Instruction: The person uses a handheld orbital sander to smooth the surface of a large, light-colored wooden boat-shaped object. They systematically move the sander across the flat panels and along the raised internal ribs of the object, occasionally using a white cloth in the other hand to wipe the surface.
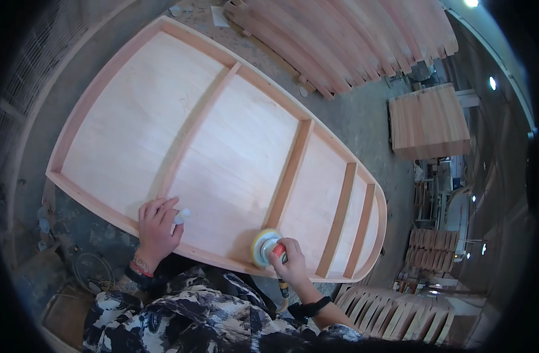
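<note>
A large wooden panel (234, 159) with a tapered, rounded outline lies before me, edged by a raised rim and crossed by several wooden crossbars (291, 173). My right hand (291, 263) grips a round handheld sander (265, 248) with a yellowish pad edge and a red part on top. The sander is tilted against the near rim, at the near end of a crossbar; a hose hangs below it. My left hand (157, 229) rests with fingers apart at the near rim, where another crossbar meets it. Something white (182, 216), seemingly a wrap on the index finger, shows there.
Stacked curved wooden boards (351, 41) lie beyond the panel. Farther right stands a block-like wood stack (429, 122). More curved pieces (399, 315) are stacked at the lower right. A box (69, 315) and a coiled cable (93, 270) sit at the lower left.
</note>
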The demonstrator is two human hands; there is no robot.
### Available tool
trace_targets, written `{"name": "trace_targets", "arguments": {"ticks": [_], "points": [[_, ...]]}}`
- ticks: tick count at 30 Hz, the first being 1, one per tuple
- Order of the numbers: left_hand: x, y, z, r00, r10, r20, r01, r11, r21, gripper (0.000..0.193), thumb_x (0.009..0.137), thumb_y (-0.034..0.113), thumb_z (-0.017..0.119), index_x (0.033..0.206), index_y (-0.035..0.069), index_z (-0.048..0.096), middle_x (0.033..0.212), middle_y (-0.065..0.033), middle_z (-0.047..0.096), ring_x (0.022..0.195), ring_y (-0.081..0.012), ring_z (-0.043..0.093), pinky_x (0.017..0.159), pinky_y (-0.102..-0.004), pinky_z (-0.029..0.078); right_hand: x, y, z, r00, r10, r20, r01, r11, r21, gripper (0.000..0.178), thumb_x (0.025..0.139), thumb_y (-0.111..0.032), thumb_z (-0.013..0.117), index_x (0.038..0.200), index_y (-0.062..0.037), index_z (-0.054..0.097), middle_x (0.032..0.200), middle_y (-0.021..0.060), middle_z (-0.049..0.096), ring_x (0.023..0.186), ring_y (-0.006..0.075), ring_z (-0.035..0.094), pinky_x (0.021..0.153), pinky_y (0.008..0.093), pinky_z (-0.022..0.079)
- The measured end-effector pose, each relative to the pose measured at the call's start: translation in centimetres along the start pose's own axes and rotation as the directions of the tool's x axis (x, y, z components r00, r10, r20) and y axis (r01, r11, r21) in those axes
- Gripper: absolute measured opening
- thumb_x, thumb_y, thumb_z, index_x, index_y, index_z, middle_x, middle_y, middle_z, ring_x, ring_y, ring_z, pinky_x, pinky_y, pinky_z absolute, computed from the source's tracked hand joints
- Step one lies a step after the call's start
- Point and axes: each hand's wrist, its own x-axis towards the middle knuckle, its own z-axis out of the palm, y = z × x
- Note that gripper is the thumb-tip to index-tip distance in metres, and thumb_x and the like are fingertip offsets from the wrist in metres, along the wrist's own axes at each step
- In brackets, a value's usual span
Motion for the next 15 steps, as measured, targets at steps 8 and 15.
{"name": "trace_targets", "arguments": {"ticks": [8, 15], "points": [[0.1, 0.1, 0.2, 1.0, -0.007, -0.011, 0.007, 1.0, -0.003, 0.026, 0.074, 0.01, 0.074, 0.097, 0.006, 0.064, 0.13, -0.0094, 0.069, 0.119, -0.0327, 0.06, 0.102, -0.0501, 0.042, 3.2, 1.1, -0.9, 0.999, -0.027, -0.03, 0.026, 0.999, -0.023, 0.046, 0.092, -0.034, 0.075, 0.123, -0.0029, 0.061, 0.119, 0.0227, 0.064, 0.102, 0.0424, 0.068, 0.088, 0.0467, 0.057], [0.4, 0.3, 0.1, 0.991, -0.068, -0.115, 0.068, 0.998, 0.002, 0.032, 0.07, 0.008, 0.076, 0.099, 0.004, 0.065, 0.136, -0.0097, 0.067, 0.122, -0.0329, 0.059, 0.101, -0.0476, 0.046, 15.7, 6.8, -3.9, 0.978, 0.067, -0.195, -0.058, 0.997, 0.052, 0.038, 0.094, -0.032, 0.071, 0.117, -0.0025, 0.064, 0.099, 0.0186, 0.067, 0.093, 0.0323, 0.068, 0.082, 0.0417, 0.055]]}}
